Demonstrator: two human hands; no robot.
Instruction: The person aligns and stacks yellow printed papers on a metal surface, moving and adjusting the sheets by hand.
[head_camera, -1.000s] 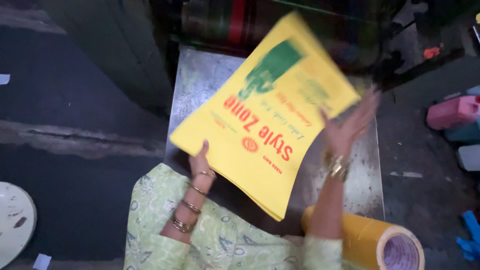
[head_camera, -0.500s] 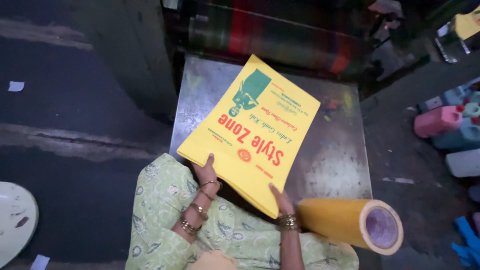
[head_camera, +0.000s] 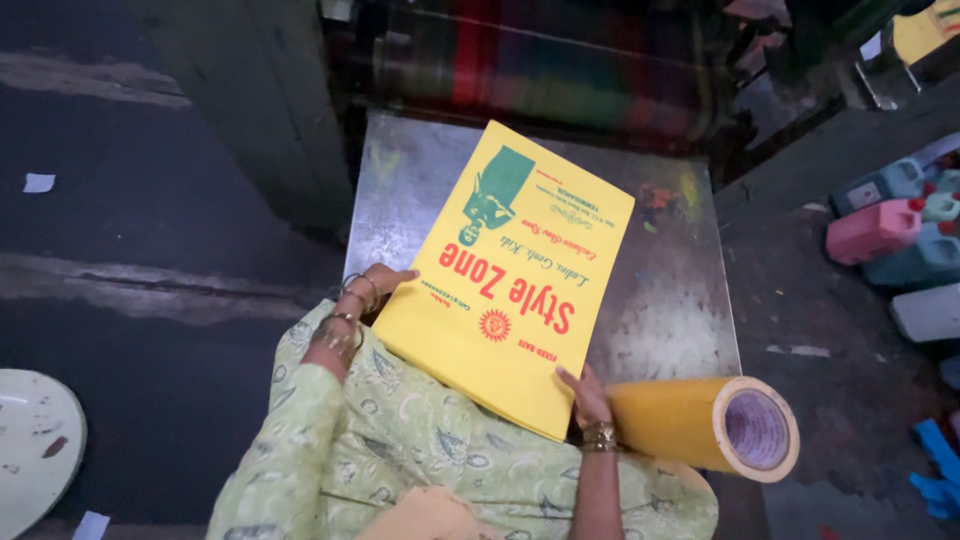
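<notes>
- Left hand (head_camera: 378, 283) gripping the left edge of a stack of yellow printed bags (head_camera: 510, 275); fingers curled round the edge, bangles on the wrist.
- Right hand (head_camera: 585, 392) pinching the near corner of the same stack, thumb on top.
- Stack lying flat and skewed on the steel feed table (head_camera: 660, 300), near corner overhanging toward the lap.
- Risk, as judged: overhanging corner held at only two points; slack grip likely to let the sheets fan out or slide off the near edge.
- Risk, as judged: yellow roll (head_camera: 700, 420) lying on its side just beside the right hand, at the table's near right corner; liable to roll off if nudged by the wrist.
- Risk, as judged: loose green patterned sleeve (head_camera: 330, 420) and bangles close to the stack edge; possible snagging or smearing of the print.
- Table surface: bare scuffed metal, stained with yellow and red ink smudges (head_camera: 655, 200) toward the far right; possible transfer onto clean bags.
- Far end of table: ink-coated roller (head_camera: 560, 75) of a machine, streaked red and green; state of motion not discernible.
- Room: dark, dim concrete floor (head_camera: 150, 200) with paper scraps to the left; pink and blue plastic jerrycans (head_camera: 885, 235) on the right, well apart from the table.
</notes>
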